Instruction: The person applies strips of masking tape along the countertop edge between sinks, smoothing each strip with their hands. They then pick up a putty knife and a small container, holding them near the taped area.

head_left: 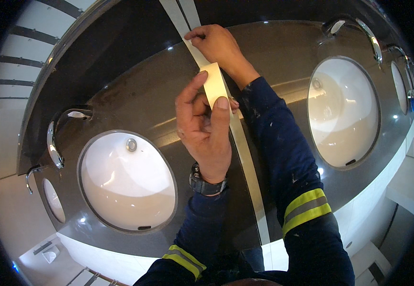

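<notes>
Head view: from my remote seat I take the pale strip (pixel 249 167) across the dark counter (pixel 140 90) as my landmark. Over its upper part, the left hand (pixel 206 131) pinches a yellow tape piece (pixel 215 85), thumb on the near face and fingers curled behind. It looks like a roll seen edge-on, but I see no core, so I can't be sure. Farther up the strip, the right hand (pixel 222 47) is bent, its foremost fingertips at the strip's left edge; whether they pinch or merely press I cannot tell, since the thumb is hidden.

My main worry is a crooked lay: if the left wrist twists while the right fingertips bear down, the tape could skew off the strip's line or crease. Pulling too hard might tear it or lift the far end, and dust or damp on the counter could spoil its grip. The right sleeve (pixel 273 128) runs just right of the strip, so a dragging cuff might snag an edge. Should the thumb slacken, the tape piece could drop and roll toward the large basin (pixel 121 200) left of the strip or its counterpart (pixel 347 126) on the right.
</notes>
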Motion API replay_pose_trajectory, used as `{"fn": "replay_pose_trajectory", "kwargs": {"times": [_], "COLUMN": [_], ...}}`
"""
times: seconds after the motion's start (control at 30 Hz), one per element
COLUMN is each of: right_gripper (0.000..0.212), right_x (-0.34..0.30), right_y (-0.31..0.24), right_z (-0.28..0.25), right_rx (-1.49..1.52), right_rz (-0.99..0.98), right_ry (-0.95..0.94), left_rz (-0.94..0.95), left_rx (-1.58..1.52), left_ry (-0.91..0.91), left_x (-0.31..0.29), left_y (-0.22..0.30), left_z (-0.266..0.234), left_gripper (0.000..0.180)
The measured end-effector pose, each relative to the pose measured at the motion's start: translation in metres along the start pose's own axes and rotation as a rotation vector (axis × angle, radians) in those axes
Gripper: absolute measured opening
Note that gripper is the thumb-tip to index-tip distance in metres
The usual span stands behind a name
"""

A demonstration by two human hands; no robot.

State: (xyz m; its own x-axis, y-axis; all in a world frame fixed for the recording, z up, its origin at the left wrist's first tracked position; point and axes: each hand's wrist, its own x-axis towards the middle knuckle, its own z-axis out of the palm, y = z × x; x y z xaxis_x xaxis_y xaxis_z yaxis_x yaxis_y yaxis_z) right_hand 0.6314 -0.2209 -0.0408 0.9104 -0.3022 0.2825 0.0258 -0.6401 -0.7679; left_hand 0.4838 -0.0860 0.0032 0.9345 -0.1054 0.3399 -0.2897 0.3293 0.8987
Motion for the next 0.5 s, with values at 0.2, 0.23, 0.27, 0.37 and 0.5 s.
{"fn": "replay_pose_trajectory", "kwargs": {"times": [0.2,0.23,0.27,0.37,0.5], "right_gripper": [0.025,0.025,0.025,0.026,0.027], "right_x": [0.0005,0.0004,0.0004,0.0020,0.0024], "right_y": [0.0037,0.0035,0.0032,-0.0030,-0.0028], "right_z": [0.0020,0.0024,0.0028,0.0002,-0.0026], "right_rx": [-0.012,-0.007,-0.009,-0.016,-0.053], "right_rz": [-0.015,-0.014,0.000,0.022,0.020], "right_ry": [0.030,0.034,0.024,0.000,-0.030], "left_rz": [0.022,0.025,0.028,0.022,0.015], "left_rx": [-0.012,-0.014,-0.016,-0.028,-0.035], "left_ry": [0.016,0.016,0.017,0.027,0.030], "left_x": [0.0012,0.0017,0.0019,0.0031,0.0029], "left_y": [-0.0022,-0.0024,-0.0025,-0.0023,-0.0018], "left_z": [0.0002,0.0000,-0.0002,-0.0012,-0.0007], "left_gripper": [0.046,0.046,0.046,0.046,0.045]}}
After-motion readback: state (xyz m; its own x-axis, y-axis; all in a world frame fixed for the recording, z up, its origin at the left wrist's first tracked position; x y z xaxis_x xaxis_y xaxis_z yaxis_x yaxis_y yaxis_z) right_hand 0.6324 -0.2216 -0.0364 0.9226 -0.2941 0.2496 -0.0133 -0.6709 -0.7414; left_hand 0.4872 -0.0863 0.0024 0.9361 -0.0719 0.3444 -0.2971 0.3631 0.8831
